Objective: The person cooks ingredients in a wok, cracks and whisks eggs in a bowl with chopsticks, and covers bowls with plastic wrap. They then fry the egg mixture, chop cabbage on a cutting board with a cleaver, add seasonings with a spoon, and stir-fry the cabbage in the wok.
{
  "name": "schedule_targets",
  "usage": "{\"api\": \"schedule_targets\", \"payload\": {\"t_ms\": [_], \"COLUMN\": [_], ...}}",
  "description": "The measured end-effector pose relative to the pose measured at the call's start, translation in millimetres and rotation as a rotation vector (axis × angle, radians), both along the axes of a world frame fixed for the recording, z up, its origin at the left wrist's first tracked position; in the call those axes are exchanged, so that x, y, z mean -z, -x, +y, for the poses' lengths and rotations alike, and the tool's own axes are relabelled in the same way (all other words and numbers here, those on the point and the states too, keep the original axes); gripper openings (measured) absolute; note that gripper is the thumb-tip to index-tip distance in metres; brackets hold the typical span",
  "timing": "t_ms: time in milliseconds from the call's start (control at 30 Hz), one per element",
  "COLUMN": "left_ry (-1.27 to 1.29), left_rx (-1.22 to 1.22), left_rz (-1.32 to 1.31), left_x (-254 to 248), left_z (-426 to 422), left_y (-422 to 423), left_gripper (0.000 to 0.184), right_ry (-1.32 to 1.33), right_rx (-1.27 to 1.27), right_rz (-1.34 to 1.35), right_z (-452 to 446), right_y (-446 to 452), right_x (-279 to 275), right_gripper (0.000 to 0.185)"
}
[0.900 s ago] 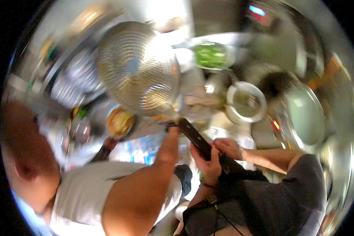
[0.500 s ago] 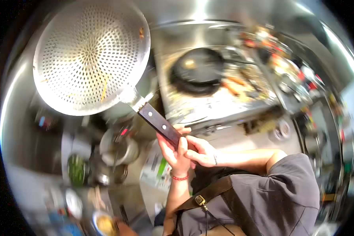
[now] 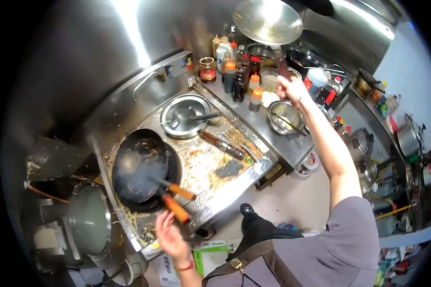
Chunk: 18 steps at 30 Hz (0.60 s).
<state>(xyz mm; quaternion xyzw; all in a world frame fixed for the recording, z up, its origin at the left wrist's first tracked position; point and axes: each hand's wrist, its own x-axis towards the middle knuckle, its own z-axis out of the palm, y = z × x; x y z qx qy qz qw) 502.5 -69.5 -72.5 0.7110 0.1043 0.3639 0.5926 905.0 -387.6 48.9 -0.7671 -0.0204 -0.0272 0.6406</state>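
My right hand (image 3: 294,90) is closed around the dark handle of a large perforated metal strainer (image 3: 268,21), held up at the back right above the crowded counter. My left hand (image 3: 171,239), with a red bracelet at its wrist, is open with fingers apart, just below the orange wooden handle (image 3: 176,209) of a black wok (image 3: 141,165). Whether the fingertips touch that handle I cannot tell. A second tool with a wooden handle (image 3: 182,192) rests in the wok. Haze hangs over it.
A metal basin (image 3: 165,125) with a ladle sits behind the wok on the food-littered stove (image 3: 196,167). Bottles (image 3: 238,86) and a steel bowl (image 3: 277,125) crowd the right counter. A large pot (image 3: 91,220) stands left; shelves (image 3: 407,182) line the right.
The strainer moved from the left to the back right, now in my right hand alone. My left hand let go of its handle and is by the wok handle. The view turned.
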Motion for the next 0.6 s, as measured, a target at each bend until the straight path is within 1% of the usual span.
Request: {"api": "schedule_targets", "payload": {"t_ms": [67, 133, 167, 200, 233, 267, 300, 333, 367, 400, 433, 467, 500, 533, 600], "left_ry": [0.007, 0.023, 0.072, 0.078, 0.147, 0.219, 0.305, 0.412, 0.558, 0.698, 0.699, 0.866, 1.033, 1.036, 1.326], "left_rx": [-0.252, -0.477, -0.562, -0.625, -0.663, -0.699, -0.679, -0.646, -0.615, -0.569, -0.609, -0.548, -0.475, -0.503, -0.459], "left_rz": [0.153, 0.276, 0.349, 0.378, 0.453, 0.521, 0.588, 0.607, 0.580, 0.542, 0.540, 0.467, 0.383, 0.371, 0.151], "left_x": [13.4, 30.6, 28.0, 34.4, 42.8, 49.4, 54.7, 52.1, 41.3, 39.3, 32.5, 25.6, 24.5, 28.3, 38.8], "left_z": [18.4, 18.9, 11.7, 8.0, 6.2, 2.2, -2.0, -7.5, -12.8, -17.3, -22.3, -26.4, -26.9, -25.9, -18.9], "left_y": [5.2, 6.5, 6.9, 7.6, 10.0, 14.9, 16.8, 15.3, 5.3, -6.4, -18.3, -31.0, -40.5, -44.3, -47.6], "left_gripper": [0.041, 0.041, 0.042, 0.042, 0.041, 0.041, 0.042, 0.042, 0.042, 0.042, 0.042, 0.041, 0.040, 0.040, 0.036], "right_ry": [-0.161, -0.332, -0.321, -0.305, -0.197, -0.271, -0.247, -0.154, 0.138, 0.791, 1.185, 1.180, 0.814, 0.406, 0.569], "right_rx": [-0.009, -0.059, -0.008, -0.011, -0.041, 0.012, 0.038, 0.048, 0.083, 0.216, 0.434, 0.484, 0.212, -0.273, -0.409], "right_rz": [0.256, 0.390, 0.465, 0.518, 0.478, 0.445, 0.414, 0.332, 0.150, -0.245, -0.714, -1.031, -1.202, -0.863, -0.560], "right_z": [-25.1, -52.5, -61.9, -71.6, -68.2, -70.3, -77.9, -82.0, -85.8, -89.1, -79.8, -48.2, 4.4, 44.0, 122.0], "right_y": [-86.1, -176.6, -220.3, -253.4, -262.8, -284.0, -299.3, -309.9, -319.4, -316.5, -298.2, -264.3, -205.9, -172.4, -141.7], "right_x": [5.2, 25.2, 35.0, 46.0, 48.3, 61.9, 77.0, 88.8, 97.1, 103.4, 98.1, 83.3, 61.9, 60.1, 119.3], "right_gripper": [0.020, 0.022, 0.027, 0.029, 0.029, 0.028, 0.023, 0.020, 0.022, 0.027, 0.034, 0.042, 0.043, 0.036, 0.039]}}
